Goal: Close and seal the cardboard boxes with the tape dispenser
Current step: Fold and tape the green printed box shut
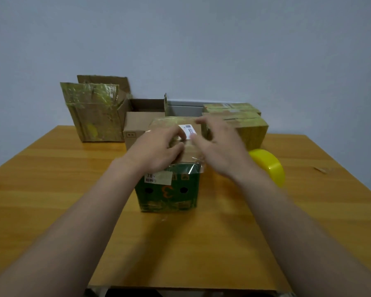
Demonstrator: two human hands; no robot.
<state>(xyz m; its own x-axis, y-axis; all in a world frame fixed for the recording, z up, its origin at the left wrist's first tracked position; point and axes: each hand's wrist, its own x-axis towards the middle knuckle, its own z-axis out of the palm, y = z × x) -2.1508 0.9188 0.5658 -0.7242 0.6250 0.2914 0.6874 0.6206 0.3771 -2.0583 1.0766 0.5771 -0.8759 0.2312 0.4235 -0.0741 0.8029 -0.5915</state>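
Note:
A green cardboard box with a brown top and a white label stands in the middle of the wooden table. Clear tape runs over its top and hangs down its front edge. My left hand lies on the left of the box top with its fingers curled down against the tape. My right hand is over the right of the top, fingers spread and blurred. A yellow tape roll lies on the table just right of the box, partly behind my right wrist.
An open, tape-covered box stands at the back left. A plain open box sits behind the green one. Two taped boxes are stacked at the back right. A small scrap lies at the far right.

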